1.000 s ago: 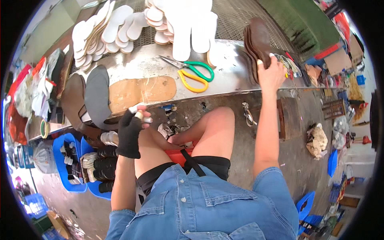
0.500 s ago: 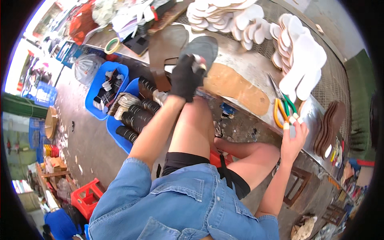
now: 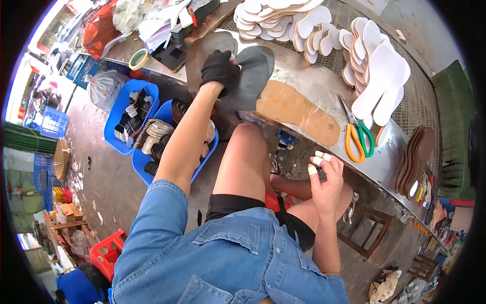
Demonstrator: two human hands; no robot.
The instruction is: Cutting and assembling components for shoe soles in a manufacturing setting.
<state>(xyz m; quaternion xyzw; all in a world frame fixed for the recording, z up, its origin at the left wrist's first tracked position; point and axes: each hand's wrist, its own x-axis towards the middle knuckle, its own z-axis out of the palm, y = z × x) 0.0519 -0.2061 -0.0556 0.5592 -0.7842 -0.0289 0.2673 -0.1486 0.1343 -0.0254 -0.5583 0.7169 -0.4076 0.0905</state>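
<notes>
My left hand (image 3: 221,71), in a black glove, is at the table edge over dark insole-shaped pieces, its fingers curled in. What they grip, if anything, is hidden. Behind it lies a brown-grey insole piece (image 3: 202,45); beside it on the right is a dark grey insole piece (image 3: 257,65). A smeared grey part extends below the glove. Off the table's front, above my right thigh, my right hand (image 3: 326,182) is bare with white wraps on its fingertips. Its fingers are apart and hold nothing. A tan insole-shaped piece (image 3: 298,111) lies nearest it, by scissors (image 3: 360,139) with yellow and green handles.
White insoles (image 3: 379,76) are heaped at the back right, brown insoles (image 3: 416,159) stacked at the right end. Blue tubs (image 3: 114,109) with dark and pale pieces stand on the floor at left. A tape roll (image 3: 138,59) sits on the table's left; a red stool (image 3: 106,253) stands behind.
My left hand has moved left and away from me, off the dark grey insole piece. My right hand has drawn back left and down from the scissors.
</notes>
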